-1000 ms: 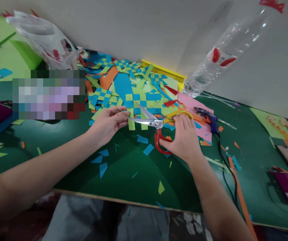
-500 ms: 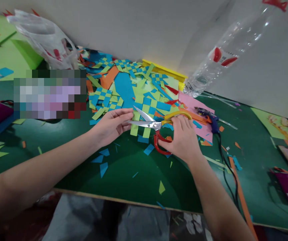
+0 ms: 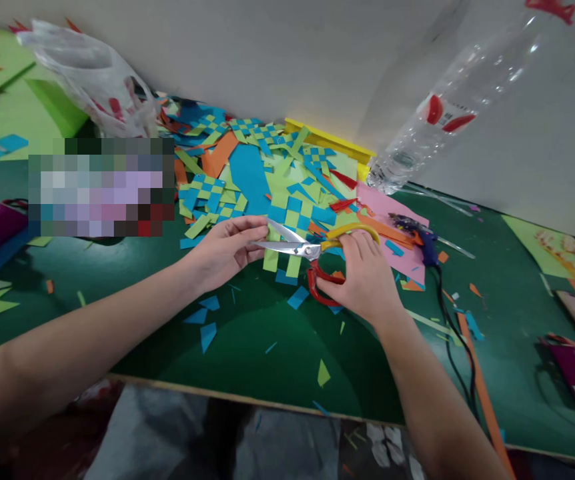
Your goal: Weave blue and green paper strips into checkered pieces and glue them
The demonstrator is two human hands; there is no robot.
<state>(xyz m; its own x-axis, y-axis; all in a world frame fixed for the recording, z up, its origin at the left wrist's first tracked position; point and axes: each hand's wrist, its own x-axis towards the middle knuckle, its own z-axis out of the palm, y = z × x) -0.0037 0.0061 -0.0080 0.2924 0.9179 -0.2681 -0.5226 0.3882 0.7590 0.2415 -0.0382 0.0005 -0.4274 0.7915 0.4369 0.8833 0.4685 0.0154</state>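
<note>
Woven paper (image 3: 292, 215) juts rightward from the pinching left hand (image 3: 230, 248); right hand (image 3: 362, 273) grips scissors (image 3: 310, 251).

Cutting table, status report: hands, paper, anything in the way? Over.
Left hand pinching woven paper. Right hand on scissors, blades open at the paper. Left fingertips close to blades; blue scraps nearby.

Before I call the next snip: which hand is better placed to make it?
Right hand, likely: it holds the scissors by their handles, blades parted at the woven paper. The left hand is busy pinching that paper's left edge.
</note>
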